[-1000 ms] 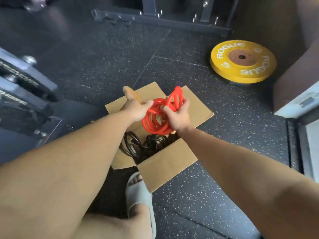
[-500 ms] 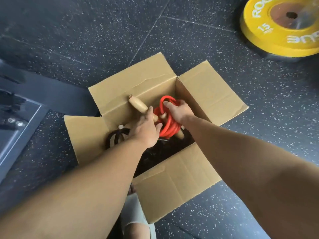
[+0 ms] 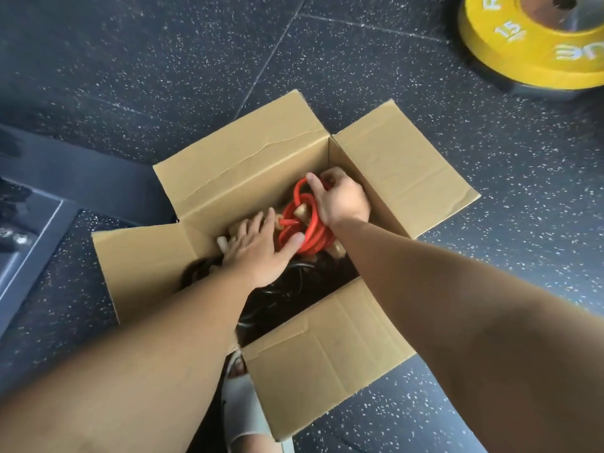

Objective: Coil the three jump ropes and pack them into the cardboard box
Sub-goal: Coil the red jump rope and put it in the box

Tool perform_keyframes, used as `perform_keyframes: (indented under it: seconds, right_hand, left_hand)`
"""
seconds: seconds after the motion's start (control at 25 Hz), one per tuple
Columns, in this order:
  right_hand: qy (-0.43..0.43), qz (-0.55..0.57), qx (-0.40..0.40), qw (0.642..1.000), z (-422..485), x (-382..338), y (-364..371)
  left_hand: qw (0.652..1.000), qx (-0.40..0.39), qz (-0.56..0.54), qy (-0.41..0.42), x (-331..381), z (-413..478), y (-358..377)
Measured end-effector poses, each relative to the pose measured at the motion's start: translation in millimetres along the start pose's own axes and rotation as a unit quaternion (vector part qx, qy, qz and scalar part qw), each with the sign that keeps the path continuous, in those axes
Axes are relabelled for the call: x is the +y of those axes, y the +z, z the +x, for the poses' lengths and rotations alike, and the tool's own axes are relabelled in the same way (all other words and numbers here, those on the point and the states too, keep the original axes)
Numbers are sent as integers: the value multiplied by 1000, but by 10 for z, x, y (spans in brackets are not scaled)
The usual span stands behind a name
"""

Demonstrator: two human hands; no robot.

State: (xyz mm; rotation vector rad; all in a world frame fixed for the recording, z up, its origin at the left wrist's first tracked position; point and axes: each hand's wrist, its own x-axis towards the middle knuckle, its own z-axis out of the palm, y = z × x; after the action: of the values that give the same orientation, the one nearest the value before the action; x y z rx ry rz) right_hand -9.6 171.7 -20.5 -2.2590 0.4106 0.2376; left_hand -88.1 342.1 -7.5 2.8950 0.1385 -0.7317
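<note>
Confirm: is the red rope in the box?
In. Coiled red rope lies below the cardboard box rim, left hand and right hand on it.

"15" and partial "UE" on the yellow weight plate

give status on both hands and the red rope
Left hand open, thumb against the red rope. Right hand grips its upper loops. Coil inside the cardboard box, atop black ropes. Nothing blocking.

Head view steeply down, close over box
</note>
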Motion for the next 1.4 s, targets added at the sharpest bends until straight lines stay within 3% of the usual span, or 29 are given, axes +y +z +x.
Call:
perform_keyframes:
  seconds: [0.08,0.28,0.48,0.6,0.72,0.84,0.96,1.24,1.4]
  right_hand:
    - [-5,-19,15,1000,32,-2,39]
    - [-14,-51,38,998,135,41,150]
    - [-15,-43,35,998,179,65,183]
    - [-26,-89,5,996,122,-6,116]
    - [-93,-195,-56,975,-68,-74,-64]
    - [-159,-293,-99,938,-367,-47,-229]
    - [-178,-310,-73,931,-634,43,-381]
    - [-176,-297,-60,936,-916,305,-716]
    - [-199,-323,-96,920,-895,389,-693]
  left_hand:
    - [999,-17,4,30,-16,-45,37]
    - [996,40,67,31,41,126,301]
    - [999,15,22,28,-17,251,364]
    - [998,-49,24,18,14,211,217]
    - [995,-1,102,21,49,-24,-61]
    - [978,66,191,-52,-4,-374,-280]
    - [976,71,154,-134,-121,-698,-305]
    - [995,96,-36,9,-209,-720,-109]
    - [989,141,28,11,-195,-421,81]
